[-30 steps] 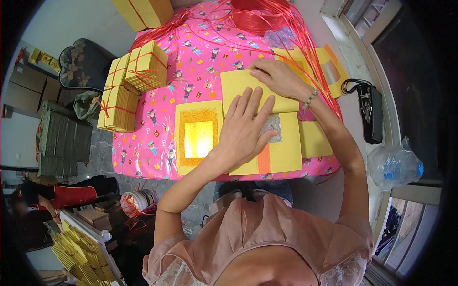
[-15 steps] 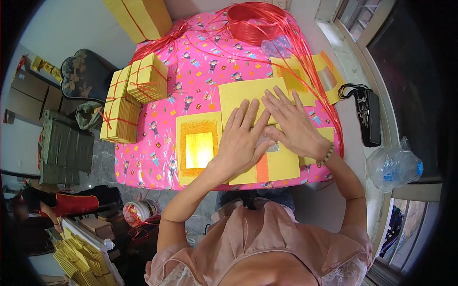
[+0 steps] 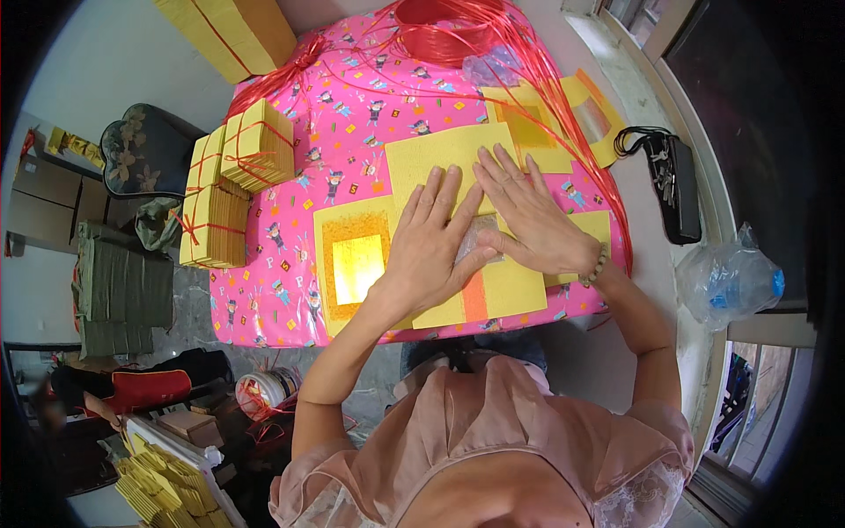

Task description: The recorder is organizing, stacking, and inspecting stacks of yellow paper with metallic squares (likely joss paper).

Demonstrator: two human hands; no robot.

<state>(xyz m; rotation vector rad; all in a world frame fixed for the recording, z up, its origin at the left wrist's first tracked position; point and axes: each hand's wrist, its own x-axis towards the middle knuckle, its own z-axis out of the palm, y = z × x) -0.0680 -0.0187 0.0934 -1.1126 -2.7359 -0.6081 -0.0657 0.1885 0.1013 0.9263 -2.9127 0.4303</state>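
My left hand lies flat with fingers stretched out on large yellow paper sheets. Beside it my right hand presses down the same way, fingers extended, a beaded bracelet at the wrist. Between my thumbs shows a shiny silvery patch above an orange strip on the paper. Part of the sheets is hidden under both palms. To the left of my left hand, partly beneath that forearm, is a yellow sheet with a gold foil square framed in orange.
Tied bundles of yellow paper stand at the table's left. Red plastic strapping trails across the pink patterned tablecloth. More foil papers lie at the far right. On the sill are a black case with keys and a plastic bag. Another person is lower left.
The whole view has shifted slightly. Both hands stay flat on the yellow paper, and a bit more of the silvery patch shows between the thumbs.
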